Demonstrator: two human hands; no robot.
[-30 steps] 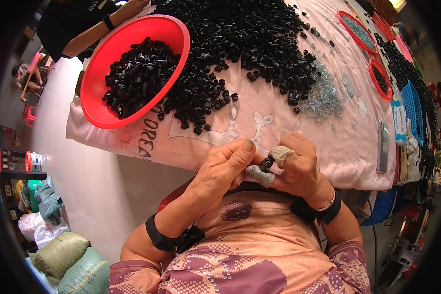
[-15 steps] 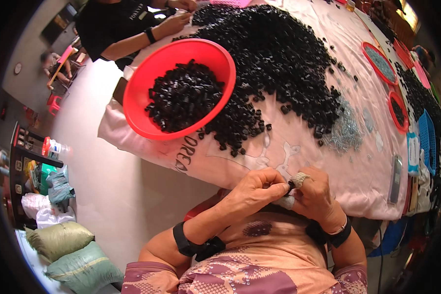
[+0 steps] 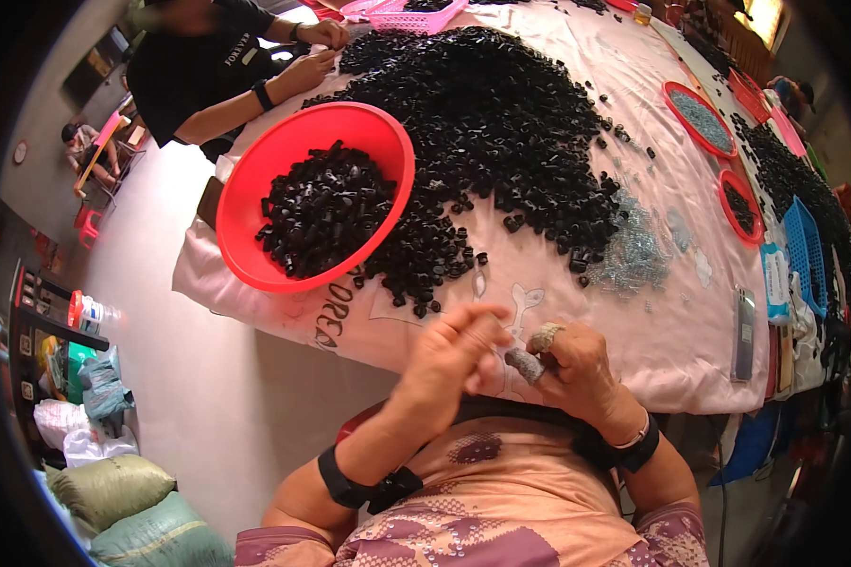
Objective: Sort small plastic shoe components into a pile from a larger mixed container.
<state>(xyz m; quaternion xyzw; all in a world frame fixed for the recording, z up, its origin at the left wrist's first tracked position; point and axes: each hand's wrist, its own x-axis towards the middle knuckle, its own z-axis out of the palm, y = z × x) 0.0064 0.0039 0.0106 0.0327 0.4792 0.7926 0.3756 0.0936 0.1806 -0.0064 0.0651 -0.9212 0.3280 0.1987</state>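
My left hand (image 3: 449,359) is raised over the table's near edge, smeared by motion; whether its fingers hold anything cannot be made out. Close by on the right is my right hand (image 3: 581,373), its thumb and forefinger in pale wraps and standing apart, with nothing clearly visible between them. Beyond both hands spreads a large heap of small black plastic pieces (image 3: 501,113). To the left, a red basin (image 3: 392,142) holds many more black pieces (image 3: 326,213). Thin silvery metal bits (image 3: 629,250) lie scattered at the heap's right edge.
A pale pink cloth (image 3: 671,350) covers the table. On the right are a phone (image 3: 744,331), two red trays (image 3: 695,90) and a blue basket (image 3: 804,255). A co-worker (image 3: 199,71) sits at the far left, near a pink basket (image 3: 425,21). Stuffed sacks (image 3: 113,491) lie on the floor.
My left hand has pulled away from my right, up and to the left. The black piece seen between my hands is no longer visible there. The whole view has shifted slightly.
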